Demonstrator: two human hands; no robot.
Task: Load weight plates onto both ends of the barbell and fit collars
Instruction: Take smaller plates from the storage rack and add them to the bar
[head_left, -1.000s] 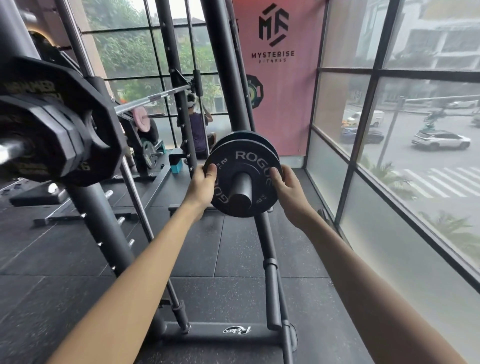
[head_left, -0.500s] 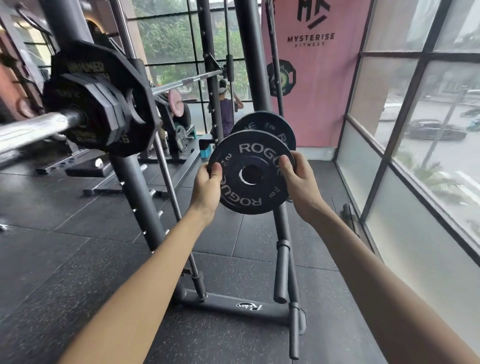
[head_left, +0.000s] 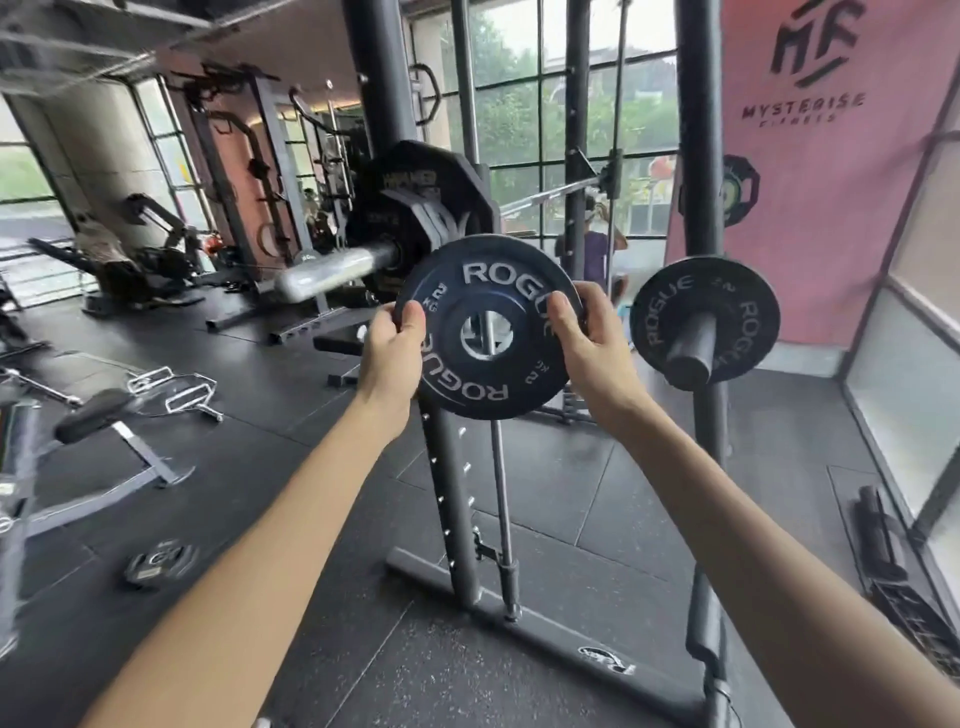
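The small black weight plate (head_left: 511, 280) is hanging upright in the air with its hole facing the camera. The left hand (head_left: 389, 358) is gripping its left rim and the right hand (head_left: 592, 343) its right rim, thumbs lying on the front face. Just up and left of the left fingers, the bare silver end of the barbell (head_left: 332, 270) is sticking out, not through the held plate, with bigger plates (head_left: 415, 208) sitting behind it, while beyond the right fingers a matching plate (head_left: 670, 306) is resting on a rack peg (head_left: 691, 353).
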